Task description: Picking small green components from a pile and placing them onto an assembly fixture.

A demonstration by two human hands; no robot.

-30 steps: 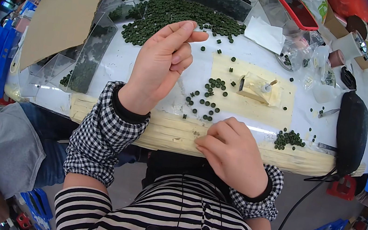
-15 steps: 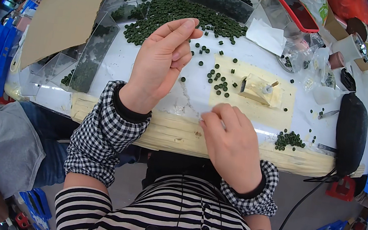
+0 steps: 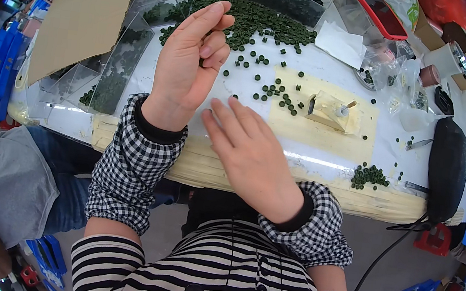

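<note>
My left hand (image 3: pixel 188 65) is raised over the table, palm facing inward. Its thumb and fingertips are pressed together and the other fingers are curled; what they hold, if anything, is too small to make out. Just to its right and nearer to me is my right hand (image 3: pixel 252 157), back upward, fingers stretched out with nothing visible in them. Beyond the hands spreads a big heap of small dark green round pieces (image 3: pixel 256 21). Several loose green pieces (image 3: pixel 276 89) lie to the right of my left hand, beside a cream taped block (image 3: pixel 328 112) with a short peg.
Clear plastic bins (image 3: pixel 121 70) and a cardboard sheet (image 3: pixel 81 17) stand at the left. On the right are a small green pile (image 3: pixel 370 175), tweezers (image 3: pixel 419 144), a black pouch (image 3: pixel 446 169) and plastic bags. A red-edged phone (image 3: pixel 382 14) lies far right. Another person sits at the left.
My left hand has moved left and slightly away from me, still pinched. My right hand has swung left toward it, its fingers going from curled to stretched out.
</note>
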